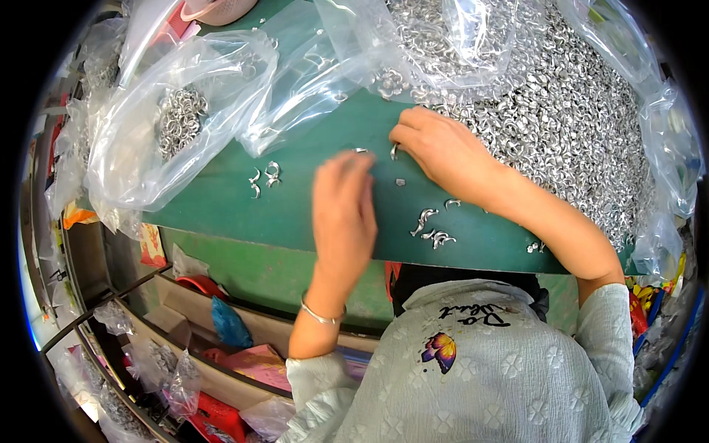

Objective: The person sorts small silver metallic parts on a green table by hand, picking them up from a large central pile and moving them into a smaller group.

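My right hand point(439, 151) is closed in a pinch at the edge of a large heap of small silvery curved metal pieces point(569, 111). At its fingertips shows one curved metal piece point(394, 152). Over the green tabletop, my left hand point(343, 207) is smeared by motion, its fingers pointing away from me. Just beyond those fingertips a small metal piece point(360, 150) glints; whether they touch it cannot be made out. Between and below the hands lie a small flat piece point(400, 181) and several loose curved pieces point(441, 238).
A clear plastic bag point(214, 66) at the left holds a cluster of metal pieces point(182, 119). Three or so loose pieces point(272, 173) lie beside it. More clear plastic point(657, 148) edges the heap. Below the green tabletop point(221, 210) a divided drawer point(244, 340) contains bags and packets.
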A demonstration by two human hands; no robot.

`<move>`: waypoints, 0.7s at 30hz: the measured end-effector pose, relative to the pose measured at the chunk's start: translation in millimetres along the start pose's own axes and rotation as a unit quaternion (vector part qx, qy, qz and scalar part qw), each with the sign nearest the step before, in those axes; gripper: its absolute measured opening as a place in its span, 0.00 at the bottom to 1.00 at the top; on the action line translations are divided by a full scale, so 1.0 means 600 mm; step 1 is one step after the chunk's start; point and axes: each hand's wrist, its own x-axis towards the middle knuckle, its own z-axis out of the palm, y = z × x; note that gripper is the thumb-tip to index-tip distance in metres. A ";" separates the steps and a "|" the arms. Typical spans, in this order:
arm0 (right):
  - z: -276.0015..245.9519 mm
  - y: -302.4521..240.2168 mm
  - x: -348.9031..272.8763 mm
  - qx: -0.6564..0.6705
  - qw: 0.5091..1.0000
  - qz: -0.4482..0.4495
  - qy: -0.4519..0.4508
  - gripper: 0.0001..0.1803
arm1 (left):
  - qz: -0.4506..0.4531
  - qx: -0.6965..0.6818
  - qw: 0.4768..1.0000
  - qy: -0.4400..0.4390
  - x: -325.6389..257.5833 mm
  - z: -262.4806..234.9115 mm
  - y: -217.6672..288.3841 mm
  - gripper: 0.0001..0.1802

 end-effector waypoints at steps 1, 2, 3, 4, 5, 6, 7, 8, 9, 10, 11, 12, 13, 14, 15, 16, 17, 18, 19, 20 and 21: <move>-0.001 -0.004 -0.001 0.030 0.999 0.002 -0.016 0.06 | 0.005 0.042 0.998 0.043 0.021 0.001 -0.009 0.14; -0.002 -0.008 0.001 0.022 1.000 0.007 -0.009 0.05 | 0.011 0.053 0.998 0.033 0.032 0.001 -0.016 0.14; -0.003 -0.012 0.002 0.014 1.000 0.012 -0.003 0.05 | 0.017 0.063 0.998 0.022 0.041 0.002 -0.023 0.14; -0.003 -0.014 0.004 0.005 1.000 0.018 0.003 0.05 | 0.022 0.073 0.997 0.011 0.045 0.004 -0.030 0.14; -0.008 -0.014 0.002 0.022 0.999 0.041 -0.021 0.05 | 0.015 0.055 0.998 0.006 0.045 0.004 -0.036 0.14; -0.018 -0.013 -0.001 0.038 0.996 0.063 -0.044 0.05 | 0.008 0.039 0.999 0.001 0.043 0.004 -0.041 0.14; -0.023 -0.014 -0.004 0.054 0.992 0.087 -0.068 0.05 | 0.001 0.021 1.000 -0.004 0.042 0.006 -0.044 0.15; -0.020 -0.017 -0.007 0.074 0.994 0.050 -0.065 0.05 | -0.004 0.001 1.000 -0.006 0.042 0.007 -0.045 0.15; -0.014 -0.020 -0.010 0.094 0.994 0.012 -0.063 0.05 | -0.008 -0.018 1.000 -0.007 0.042 0.007 -0.045 0.15; -0.012 -0.023 -0.011 0.113 0.992 -0.024 -0.058 0.05 | -0.011 -0.037 0.999 -0.010 0.043 0.007 -0.044 0.16; -0.010 -0.028 -0.007 0.107 0.993 -0.020 -0.040 0.05 | -0.031 -0.073 0.997 0.012 0.043 0.007 -0.043 0.15; -0.006 -0.037 0.002 0.101 0.995 -0.016 -0.023 0.04 | -0.051 -0.109 0.992 0.034 0.041 0.006 -0.042 0.15; -0.002 -0.044 0.011 0.096 0.995 -0.010 -0.003 0.04 | -0.070 -0.144 0.986 0.053 0.041 0.007 -0.041 0.15; 0.002 -0.043 0.023 0.147 0.988 -0.004 0.037 0.04 | -0.082 -0.154 0.983 0.063 0.034 0.006 -0.044 0.17; 0.002 -0.035 0.035 0.181 0.983 -0.017 0.015 0.05 | -0.084 -0.148 0.984 0.060 0.029 0.002 -0.041 0.17; 0.005 -0.025 0.049 0.217 0.976 -0.032 -0.007 0.05 | -0.087 -0.140 0.985 0.057 0.021 -0.004 -0.040 0.17; 0.006 -0.021 0.057 0.252 0.966 -0.047 -0.029 0.06 | -0.089 -0.133 0.986 0.055 0.012 -0.010 -0.038 0.17; 0.002 -0.023 0.055 0.286 0.956 -0.003 -0.061 0.07 | -0.124 -0.117 0.985 0.035 0.007 -0.019 -0.027 0.18; -0.004 -0.022 0.054 0.297 0.954 0.017 -0.047 0.07 | -0.107 -0.084 0.990 0.028 -0.001 -0.023 -0.027 0.18; -0.010 -0.018 0.053 0.307 0.950 0.037 -0.033 0.07 | -0.091 -0.052 0.994 0.021 -0.008 -0.027 -0.028 0.19; -0.013 -0.011 0.051 0.317 0.946 0.058 -0.018 0.07 | -0.074 -0.019 0.997 0.014 -0.011 -0.028 -0.029 0.19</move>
